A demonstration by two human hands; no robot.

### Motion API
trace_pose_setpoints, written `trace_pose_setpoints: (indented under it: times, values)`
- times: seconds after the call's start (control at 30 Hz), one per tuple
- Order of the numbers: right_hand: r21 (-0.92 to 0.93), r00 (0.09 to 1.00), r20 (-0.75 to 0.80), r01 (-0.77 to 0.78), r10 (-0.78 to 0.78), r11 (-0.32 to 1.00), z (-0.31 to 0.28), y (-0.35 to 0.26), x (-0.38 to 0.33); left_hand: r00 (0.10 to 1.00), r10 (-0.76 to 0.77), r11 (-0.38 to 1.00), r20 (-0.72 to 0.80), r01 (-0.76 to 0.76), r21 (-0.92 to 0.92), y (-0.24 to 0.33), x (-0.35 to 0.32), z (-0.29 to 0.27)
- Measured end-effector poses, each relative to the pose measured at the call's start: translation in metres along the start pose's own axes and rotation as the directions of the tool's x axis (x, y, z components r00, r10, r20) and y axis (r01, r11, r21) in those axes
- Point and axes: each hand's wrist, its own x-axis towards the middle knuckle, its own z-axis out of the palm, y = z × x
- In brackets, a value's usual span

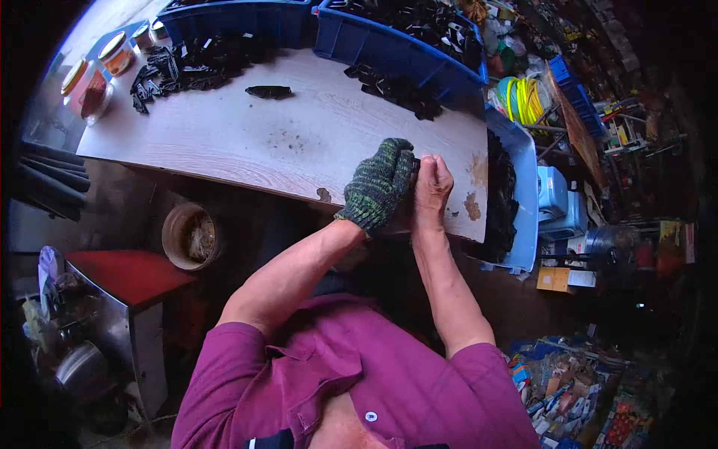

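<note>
Close together above the front edge of the wooden table [202, 138] are both hands. My left hand [380, 179] wears a dark green and black knitted glove, its fingers curled closed. Beside it, my bare right hand [434, 183] is closed too, thumb upward. A small dark patch shows between the hands, but what they grip is mostly hidden. One black piece [268, 92] lies alone farther back on the tabletop. Heaps of similar black pieces lie at the far left [179, 67] and at the far right [396, 88].
Two blue crates [239, 26] [404, 56] stand along the table's far side. Lidded jars [116, 54] sit at the far left corner. A light blue tub [527, 194] with black pieces adjoins the right edge. Below left are a round bucket [170, 236] and a red-topped cabinet [131, 273].
</note>
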Motion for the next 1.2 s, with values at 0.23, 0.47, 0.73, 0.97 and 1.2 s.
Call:
trace_pose_setpoints:
  times: [0.23, 0.47, 0.73, 0.97, 1.2]
  values:
    - [0.426, 0.891, 0.074, -0.435, 0.448, 0.793, 0.003, -0.038, -0.008, 0.882, 0.47, 0.685, -0.042, -0.335, 0.647, -0.019, 0.037, -0.095]
    - [0.452, 0.702, -0.408, -0.4, 0.584, 0.797, -0.061, -0.024, 0.074, 0.963, 0.251, 0.266, 0.101, -0.169, 0.949, -0.058, 0.09, -0.195]
    - [0.181, 0.774, -0.362, -0.489, 0.52, 0.853, -0.046, -0.01, 0.099, 0.919, 0.285, 0.417, 0.272, -0.375, 0.828, -0.048, 0.07, -0.152]
    - [-0.285, 0.842, -0.165, -0.539, 0.513, 0.793, 0.006, -0.005, 0.124, 0.922, 0.311, 0.486, 0.232, -0.364, 0.794, -0.038, 0.066, -0.14]
    - [-0.482, 0.917, -0.141, -0.393, 0.373, 0.783, 0.016, -0.012, 0.121, 0.923, 0.355, 0.513, 0.148, -0.325, 0.794, -0.033, 0.064, -0.14]
